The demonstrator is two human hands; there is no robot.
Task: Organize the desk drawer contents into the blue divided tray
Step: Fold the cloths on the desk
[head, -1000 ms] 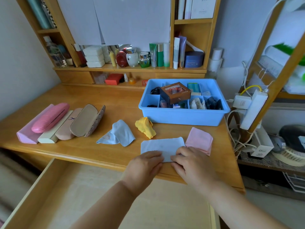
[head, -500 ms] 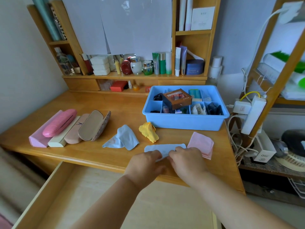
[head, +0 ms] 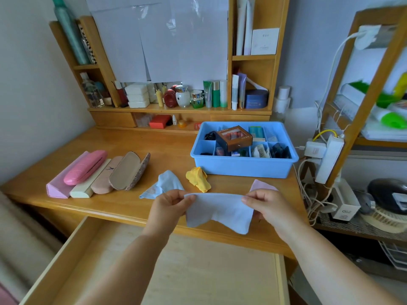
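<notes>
Head view: the left hand and the right hand are holding a pale blue cloth up in the air above the front edge of the desk. Each hand's fingers are pinching a top corner between thumb and forefinger, and the cloth is sagging in the middle and hanging limp below the top hem. It is looking thin, soft and very light, with no stiffness of its own, so it will likely fold easily but slump wherever it is not supported; the corners and hem seem the right places to be holding it, and a loose pinch might be letting it slip.

Another blue cloth and a crumpled yellow cloth are lying on the desk just behind the hands, and a pink cloth is peeking out behind the right hand. The tray is sitting beyond them, near the desk's right edge, with most compartments already holding things and a brown box resting across the dividers. Free room in it is looking tight; which compartment is empty I cannot tell.

The cases are lying well apart to the left. The drawer is standing open below the hands, and bare desk is lying between the cloths and the front edge, giving room for folding.
</notes>
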